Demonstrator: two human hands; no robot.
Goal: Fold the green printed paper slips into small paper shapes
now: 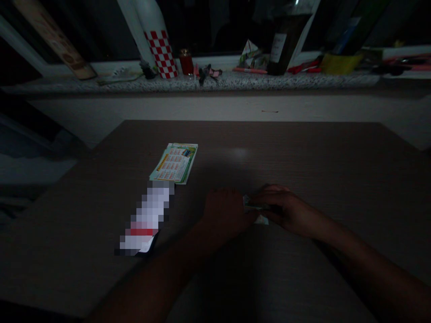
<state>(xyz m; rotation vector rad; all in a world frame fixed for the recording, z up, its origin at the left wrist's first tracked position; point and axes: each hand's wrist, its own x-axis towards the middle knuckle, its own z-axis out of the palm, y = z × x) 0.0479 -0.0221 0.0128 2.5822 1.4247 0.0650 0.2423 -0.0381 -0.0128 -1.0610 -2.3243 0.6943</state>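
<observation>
In the head view a small, pale piece of paper (261, 220) with faint green print lies on the table between my two hands, mostly covered by them. My left hand (225, 208) is closed, its knuckles turned away from me and its thumb against the paper's left part. From the other side my right hand (286, 208) pinches the paper, fingers bent over it and thumb underneath or beside it. How the paper is folded is too dark to make out. To the left lies a stack of printed calendar cards (175, 163).
A phone (148, 215) with a lit, blurred-out screen lies just below the cards. Behind the wooden table (319, 152), a granite windowsill (242, 82) carries a red-and-white checkered bottle (163, 54), a small red jar (186, 62), a dark labelled bottle (281, 47) and a yellow container (340, 63).
</observation>
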